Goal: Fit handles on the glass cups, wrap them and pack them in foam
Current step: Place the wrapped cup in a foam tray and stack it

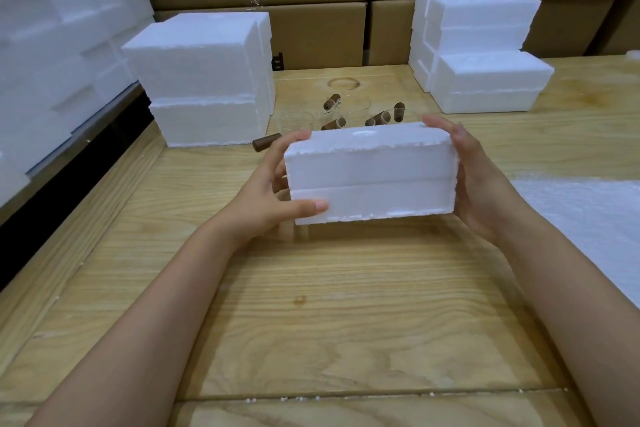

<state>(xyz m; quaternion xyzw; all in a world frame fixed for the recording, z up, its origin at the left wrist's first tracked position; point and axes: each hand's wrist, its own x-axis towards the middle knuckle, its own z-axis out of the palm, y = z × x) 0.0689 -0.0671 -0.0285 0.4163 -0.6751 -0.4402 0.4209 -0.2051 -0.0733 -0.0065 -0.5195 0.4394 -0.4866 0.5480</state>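
Foam case (370, 173), its two halves closed along a middle seam, is held over the table (311, 305) in the head view. The left hand (273, 191) and right hand (474, 180) clasp opposite ends, with fingers (438, 125) curled over the far top edge and the left thumb across the lower half. Even pressure from both ends should keep the halves aligned and undented, while glass cups (298, 120) with brown handles stand on the table just behind.

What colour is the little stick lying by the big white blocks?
Dark brown. The loose handle lies beside the foam stack, clearest in the head view.
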